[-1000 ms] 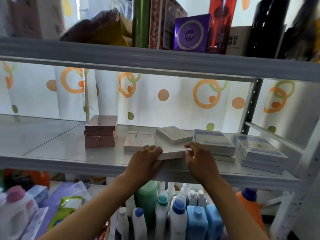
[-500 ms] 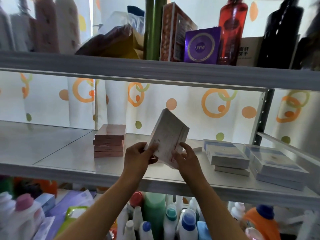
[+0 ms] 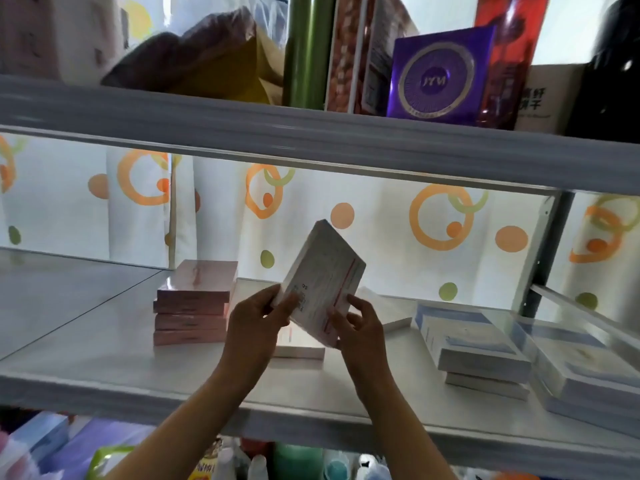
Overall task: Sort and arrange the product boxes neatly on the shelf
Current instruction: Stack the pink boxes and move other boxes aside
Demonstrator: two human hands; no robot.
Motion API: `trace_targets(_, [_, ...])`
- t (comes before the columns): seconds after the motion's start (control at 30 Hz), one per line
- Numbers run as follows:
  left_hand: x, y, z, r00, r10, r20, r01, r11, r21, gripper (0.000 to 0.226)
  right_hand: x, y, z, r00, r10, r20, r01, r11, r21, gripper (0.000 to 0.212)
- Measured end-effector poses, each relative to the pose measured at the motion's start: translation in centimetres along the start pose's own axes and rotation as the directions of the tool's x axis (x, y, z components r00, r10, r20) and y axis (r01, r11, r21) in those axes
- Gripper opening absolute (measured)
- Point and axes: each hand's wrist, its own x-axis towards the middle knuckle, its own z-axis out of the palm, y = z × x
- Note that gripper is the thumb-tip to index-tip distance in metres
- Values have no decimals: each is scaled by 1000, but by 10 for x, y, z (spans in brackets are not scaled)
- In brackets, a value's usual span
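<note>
Box (image 3: 322, 282) lifted off shelf (image 3: 104, 358), both hands gripping; print illegible.

Daylight pours through the thin patterned curtain (image 3: 381, 209) behind the shelf (image 3: 104, 344), backlighting the scene and leaving near faces dim. The white box (image 3: 322, 282) held up at centre shows its shaded side, its print too soft to read. The glossy shelf surface carries pale reflections toward 9 o'clock. Motion blur streaks the upper shelf edge (image 3: 242, 123) from 9 to 3 o'clock. Wide-angle distortion bends lines at 3 o'clock; bottles (image 3: 242, 462) at 6 o'clock sit dark and unfocused.
</note>
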Motion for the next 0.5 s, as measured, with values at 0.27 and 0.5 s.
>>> trace_targets(0.27, [26, -20, 20, 996, 80, 31, -82, 994, 75, 21, 34, 14, -3, 964, 109, 243, -223, 827, 515, 36])
trace_targets(0.5, [10, -41, 44, 979, 165, 119, -179, 976, 127, 43, 40, 25, -4, 956, 53, 288, -188, 866, 464, 86])
